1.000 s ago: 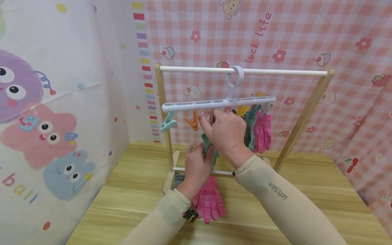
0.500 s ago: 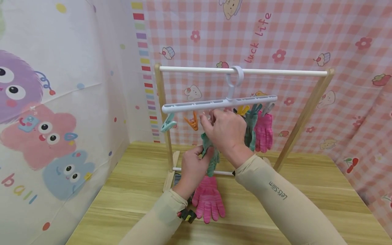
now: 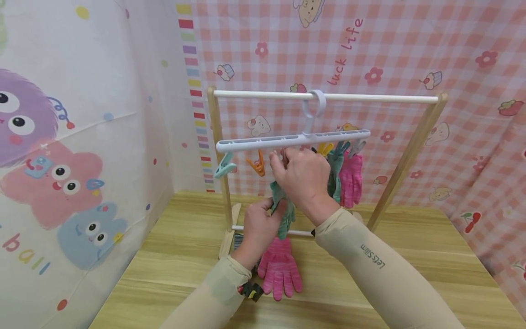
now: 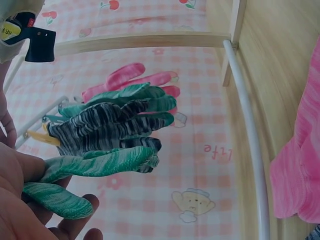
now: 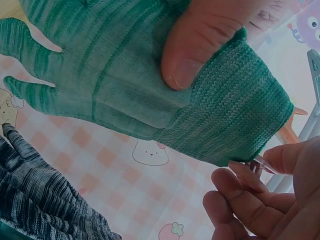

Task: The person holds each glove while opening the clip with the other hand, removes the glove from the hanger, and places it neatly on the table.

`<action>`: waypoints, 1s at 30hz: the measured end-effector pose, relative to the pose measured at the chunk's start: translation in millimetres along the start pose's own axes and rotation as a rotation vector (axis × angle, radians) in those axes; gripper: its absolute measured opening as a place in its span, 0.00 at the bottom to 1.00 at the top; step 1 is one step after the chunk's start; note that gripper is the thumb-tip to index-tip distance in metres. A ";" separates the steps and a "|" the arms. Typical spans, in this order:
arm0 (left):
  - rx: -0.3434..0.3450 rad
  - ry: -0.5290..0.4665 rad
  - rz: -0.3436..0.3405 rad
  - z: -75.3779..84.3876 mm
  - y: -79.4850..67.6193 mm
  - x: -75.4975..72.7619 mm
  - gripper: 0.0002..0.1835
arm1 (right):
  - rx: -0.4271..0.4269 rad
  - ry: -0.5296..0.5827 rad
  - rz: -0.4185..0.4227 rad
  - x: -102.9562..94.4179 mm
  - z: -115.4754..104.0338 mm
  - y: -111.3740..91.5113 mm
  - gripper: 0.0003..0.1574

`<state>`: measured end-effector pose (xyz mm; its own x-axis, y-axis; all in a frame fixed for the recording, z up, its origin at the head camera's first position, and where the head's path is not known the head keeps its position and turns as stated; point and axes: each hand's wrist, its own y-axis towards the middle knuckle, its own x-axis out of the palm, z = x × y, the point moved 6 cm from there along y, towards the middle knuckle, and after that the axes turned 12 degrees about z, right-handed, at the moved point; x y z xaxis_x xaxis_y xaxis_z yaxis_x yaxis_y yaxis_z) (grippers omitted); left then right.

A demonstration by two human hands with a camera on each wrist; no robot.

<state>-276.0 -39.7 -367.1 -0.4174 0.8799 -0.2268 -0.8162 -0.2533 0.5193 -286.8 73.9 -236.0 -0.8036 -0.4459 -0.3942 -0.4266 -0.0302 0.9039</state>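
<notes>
left grip [image 3: 260, 224]: closed, thumb over green glove [image 5: 115, 85], likely steadying its cuff [image 5: 240, 100] | right grip [image 3: 307, 178]: pinching clip [image 3: 284, 157] at cuff corner, probably spreading it; bite unclear | green glove: between grips, below hanger [image 3: 255, 143] | pink glove [image 3: 281, 269]: tabletop [image 3: 353, 274], below left grip

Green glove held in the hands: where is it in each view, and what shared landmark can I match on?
Head: the green glove is just below centre, between the left hand and right hand, partly hidden.
Left wrist: the green glove is lower left, at the left hand's fingers; only part shows.
Right wrist: the green glove spans upper left to centre, cuff toward the right.
Shared landmark: pink checked backdrop.
</notes>
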 end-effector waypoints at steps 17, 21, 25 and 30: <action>-0.018 0.069 -0.129 -5.9 -5.1 3.8 0.19 | 0.013 -0.033 -0.019 2.3 -3.3 -0.9 0.31; -0.027 0.066 -0.145 -7.9 -5.6 4.3 0.21 | 0.037 -0.024 -0.038 3.1 -2.2 -1.1 0.30; -0.023 0.054 -0.165 -10.0 -6.3 5.3 0.21 | 0.058 -0.014 -0.060 4.1 -0.2 -2.5 0.30; -0.020 0.044 -0.186 -13.5 -7.9 5.7 0.23 | 0.072 -0.002 -0.079 5.5 4.0 -5.5 0.30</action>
<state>-277.3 -38.1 -383.5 -0.2752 0.8941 -0.3534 -0.8884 -0.0959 0.4490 -290.6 75.1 -243.8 -0.7670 -0.4431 -0.4642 -0.5173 -0.0011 0.8558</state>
